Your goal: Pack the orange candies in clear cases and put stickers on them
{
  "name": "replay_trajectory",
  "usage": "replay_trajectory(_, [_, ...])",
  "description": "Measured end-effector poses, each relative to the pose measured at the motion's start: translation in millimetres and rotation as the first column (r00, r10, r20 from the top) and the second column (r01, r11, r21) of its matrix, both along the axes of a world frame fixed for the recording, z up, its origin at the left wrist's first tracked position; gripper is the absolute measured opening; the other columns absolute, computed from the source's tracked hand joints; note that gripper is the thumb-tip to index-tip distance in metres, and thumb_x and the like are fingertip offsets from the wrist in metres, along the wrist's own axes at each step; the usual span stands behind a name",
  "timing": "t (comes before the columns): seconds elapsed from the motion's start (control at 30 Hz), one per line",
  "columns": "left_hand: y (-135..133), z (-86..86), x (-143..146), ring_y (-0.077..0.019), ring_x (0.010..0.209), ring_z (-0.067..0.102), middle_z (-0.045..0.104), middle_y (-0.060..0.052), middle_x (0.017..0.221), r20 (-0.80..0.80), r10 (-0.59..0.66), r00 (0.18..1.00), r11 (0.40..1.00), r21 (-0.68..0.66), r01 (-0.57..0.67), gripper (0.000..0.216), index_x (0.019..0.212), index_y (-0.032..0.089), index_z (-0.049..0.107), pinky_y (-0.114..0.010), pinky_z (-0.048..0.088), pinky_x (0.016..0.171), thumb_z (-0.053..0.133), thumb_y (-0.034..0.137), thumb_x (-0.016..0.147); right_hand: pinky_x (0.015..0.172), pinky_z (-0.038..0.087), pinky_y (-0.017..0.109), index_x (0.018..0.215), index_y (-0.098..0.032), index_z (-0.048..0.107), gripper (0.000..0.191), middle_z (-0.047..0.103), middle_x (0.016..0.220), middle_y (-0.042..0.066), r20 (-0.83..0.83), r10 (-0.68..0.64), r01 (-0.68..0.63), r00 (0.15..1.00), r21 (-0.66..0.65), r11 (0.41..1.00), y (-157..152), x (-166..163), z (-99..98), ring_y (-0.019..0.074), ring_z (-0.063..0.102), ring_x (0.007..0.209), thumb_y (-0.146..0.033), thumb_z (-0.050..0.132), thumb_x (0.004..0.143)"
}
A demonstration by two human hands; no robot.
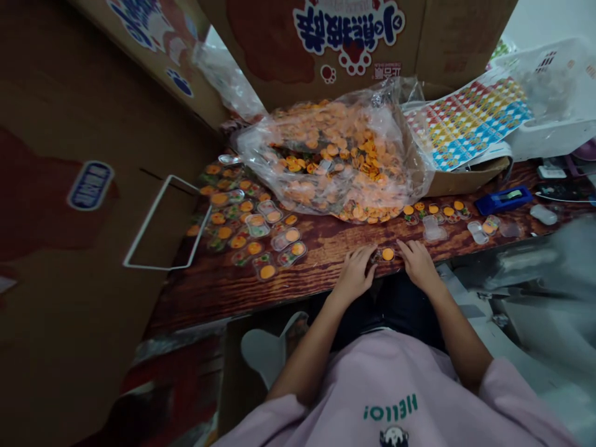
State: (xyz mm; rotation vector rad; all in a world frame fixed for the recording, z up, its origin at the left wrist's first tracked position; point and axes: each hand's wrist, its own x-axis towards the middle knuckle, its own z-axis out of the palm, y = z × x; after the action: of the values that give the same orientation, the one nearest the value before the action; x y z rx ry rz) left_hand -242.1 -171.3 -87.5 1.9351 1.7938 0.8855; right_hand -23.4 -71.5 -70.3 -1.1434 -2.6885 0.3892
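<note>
A small clear plastic case (pixel 388 254) with an orange disc in it lies at the table's front edge, between my two hands. My left hand (pixel 356 273) has its thumb and bent fingers at the case's left end. From the other side, the fingertips of my right hand (pixel 419 264) meet the right end; its thumb is hard to see. Just beyond my right hand is a short row of similar cases with orange discs (pixel 434 209). An empty clear case (pixel 434 228) lies to the right of that row.
A large clear bag (pixel 335 155) full of orange pieces lies at the back. Many filled cases (pixel 254 248) spread over the left. A colourful sticker sheet (pixel 470 121), white basket (pixel 554 136) and blue tool (pixel 503 200) are right. Cardboard boxes (pixel 279 49) stand behind and left.
</note>
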Motion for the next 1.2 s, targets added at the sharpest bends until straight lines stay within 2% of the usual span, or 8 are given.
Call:
replay_trajectory(0.1, [2.6,-1.9,1.9,-0.0281,0.135,0.057,0.065,-0.012,0.143,0.012,0.029,0.999,1.000,0.011,-0.029,0.048,0.148,0.022,0.052,-0.048,0.041,0.115,0.057,0.035,0.103,0.096,0.048,0.046,0.149,-0.012,0.053,0.050,0.063,0.122,0.020,0.086,0.044,-0.045,0.995,0.006,0.999,5.0,-16.7,4.6,0.0328,0.056,0.110,-0.032,0.032,0.109])
replay_trajectory(0.37, [7.4,-5.4,1.8,-0.0268,0.128,0.059,0.068,-0.011,0.135,0.116,0.098,0.988,0.995,0.002,-0.099,0.041,0.143,0.023,0.056,-0.047,0.045,0.113,0.054,0.030,0.103,0.101,0.046,0.048,0.149,-0.010,0.052,0.058,0.059,0.124,0.021,0.146,0.223,-0.229,0.964,0.026,0.973,17.2,-30.6,15.9,0.0347,0.052,0.113,-0.048,0.045,0.106])
replay_trajectory(0.57, [-2.5,3.0,2.8,-0.0311,0.129,0.058,0.065,-0.013,0.140,0.013,0.089,0.996,0.995,0.032,-0.089,0.056,0.148,0.021,0.051,-0.049,0.045,0.112,0.066,0.038,0.097,0.098,0.045,0.047,0.148,-0.010,0.053,0.061,0.060,0.123,0.022,0.240,0.313,-0.334,0.919,0.052,0.941,21.2,-34.0,20.2,0.0361,0.052,0.111,-0.051,0.053,0.103])
replay_trajectory(0.67, [-7.2,0.2,1.6,-0.0320,0.126,0.058,0.066,-0.012,0.137,-0.011,0.118,0.993,0.993,0.018,-0.117,0.049,0.143,0.021,0.056,-0.050,0.047,0.111,0.065,0.039,0.098,0.097,0.044,0.046,0.148,-0.010,0.054,0.062,0.061,0.123,0.021,0.300,0.354,-0.389,0.886,0.062,0.919,22.6,-36.1,25.3,0.0359,0.052,0.111,-0.051,0.057,0.101])
replay_trajectory(0.8, [-8.5,-5.9,-1.7,-0.0281,0.124,0.061,0.067,-0.012,0.135,0.130,0.127,0.983,0.992,0.010,-0.129,0.046,0.146,0.022,0.054,-0.048,0.050,0.109,0.060,0.029,0.100,0.097,0.043,0.045,0.148,-0.012,0.054,0.063,0.062,0.125,0.021,0.353,0.396,-0.450,0.848,0.086,0.889,24.0,-41.1,31.8,0.0358,0.052,0.112,-0.052,0.060,0.099])
replay_trajectory(0.93, [-5.4,-8.3,-5.4,-0.0270,0.124,0.062,0.067,-0.012,0.137,0.204,0.137,0.969,0.990,-0.015,-0.137,0.051,0.149,0.022,0.051,-0.047,0.052,0.108,0.061,0.028,0.100,0.097,0.042,0.046,0.150,-0.009,0.052,0.069,0.062,0.126,0.023,0.335,0.424,-0.474,0.841,0.079,0.877,25.0,-48.2,32.8,0.0365,0.053,0.111,-0.055,0.060,0.098])
replay_trajectory(1.07, [-4.8,-9.0,-5.5,-0.0269,0.127,0.061,0.068,-0.010,0.137,0.156,0.081,0.984,0.996,0.032,-0.087,0.035,0.136,0.023,0.064,-0.051,0.048,0.112,0.057,0.027,0.102,0.103,0.040,0.048,0.153,-0.008,0.049,0.074,0.062,0.130,0.024,0.297,0.442,-0.474,0.846,0.040,0.880,20.8,-53.8,29.7,0.0373,0.053,0.116,-0.057,0.058,0.098])
replay_trajectory(1.2, [-12.5,-2.4,-0.5,-0.0291,0.124,0.060,0.067,-0.012,0.140,0.014,0.151,0.988,0.987,0.050,-0.152,0.036,0.134,0.020,0.067,-0.051,0.049,0.108,0.057,0.029,0.101,0.104,0.042,0.050,0.159,-0.005,0.040,0.073,0.059,0.140,0.026,0.259,0.411,-0.431,0.874,0.023,0.902,6.8,-48.4,23.3,0.0386,0.053,0.121,-0.048,0.055,0.102])
